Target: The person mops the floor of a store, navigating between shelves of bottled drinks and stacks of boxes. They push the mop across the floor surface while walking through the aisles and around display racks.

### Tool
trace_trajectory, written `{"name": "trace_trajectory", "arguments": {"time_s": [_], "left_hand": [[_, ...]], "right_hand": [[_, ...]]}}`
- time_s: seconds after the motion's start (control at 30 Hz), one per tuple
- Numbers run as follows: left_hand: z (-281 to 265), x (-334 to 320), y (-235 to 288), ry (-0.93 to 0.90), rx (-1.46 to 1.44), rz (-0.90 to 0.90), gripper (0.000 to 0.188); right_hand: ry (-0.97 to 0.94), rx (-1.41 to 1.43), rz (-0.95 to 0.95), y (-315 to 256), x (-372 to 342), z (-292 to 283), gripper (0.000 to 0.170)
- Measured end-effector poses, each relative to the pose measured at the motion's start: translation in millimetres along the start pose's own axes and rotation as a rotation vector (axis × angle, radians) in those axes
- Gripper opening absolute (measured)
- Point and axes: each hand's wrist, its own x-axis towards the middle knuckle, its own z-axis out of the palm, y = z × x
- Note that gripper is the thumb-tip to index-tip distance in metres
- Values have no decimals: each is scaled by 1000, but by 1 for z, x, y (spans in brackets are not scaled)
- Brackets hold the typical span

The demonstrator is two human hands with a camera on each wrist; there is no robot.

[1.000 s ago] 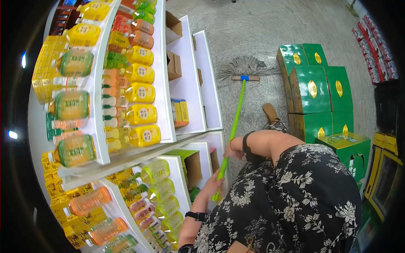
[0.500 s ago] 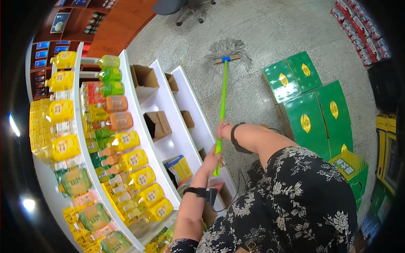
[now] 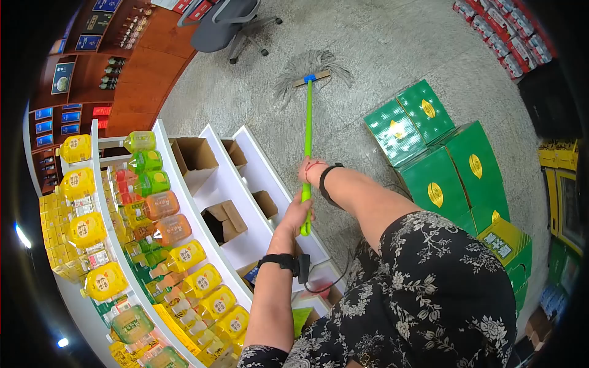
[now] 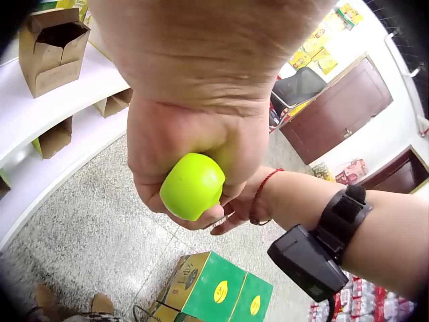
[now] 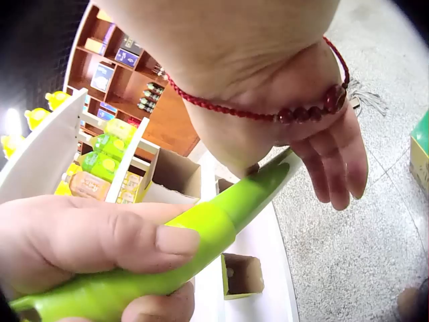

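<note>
A mop with a bright green handle (image 3: 308, 116) slants away from me across the floor. Its grey string head (image 3: 318, 61) lies fanned out on the floor beyond a blue clamp (image 3: 310, 78). My left hand (image 3: 297, 214) grips the handle near its top end; the rounded green end cap (image 4: 192, 186) pokes out of that fist in the left wrist view. Lower down, my right hand (image 3: 311, 170) holds the shaft between thumb and fingers. In the right wrist view its fingers (image 5: 335, 161) hang loosely beside the shaft.
White shelves (image 3: 211, 138) with bottled drinks and open cartons run along the left. Green boxes (image 3: 437, 193) are stacked at the right. A grey office chair (image 3: 224, 27) stands beyond the shelves, by a wooden cabinet (image 3: 138, 67). Red-wrapped packs (image 3: 506, 37) sit at the far right.
The mop head has swept leftward and farther off, away from the green boxes. Both hands moved with the handle, keeping hold. My view has turned, bringing the chair and wooden cabinet in.
</note>
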Motion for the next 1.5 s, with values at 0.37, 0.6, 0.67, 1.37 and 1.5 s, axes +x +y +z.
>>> {"name": "trace_trajectory", "arguments": {"time_s": [0.37,0.6,0.67,1.37,1.5], "left_hand": [[-26,-73,-91,-68,50,33,59],[-73,-133,-136,-132,133,12,62],[-89,-131,-148,-132,158,17,62],[-64,68,162,-202,310,77,39],[-37,125,243,-164,388,77,37]], "right_hand": [[-149,-322,-301,-19,7,131,47],[-389,72,-35,-74,-129,100,54],[-406,81,-58,-76,-119,111,56],[-74,700,-9,37,36,-135,60],[10,644,4,70,64,-221,56]]}}
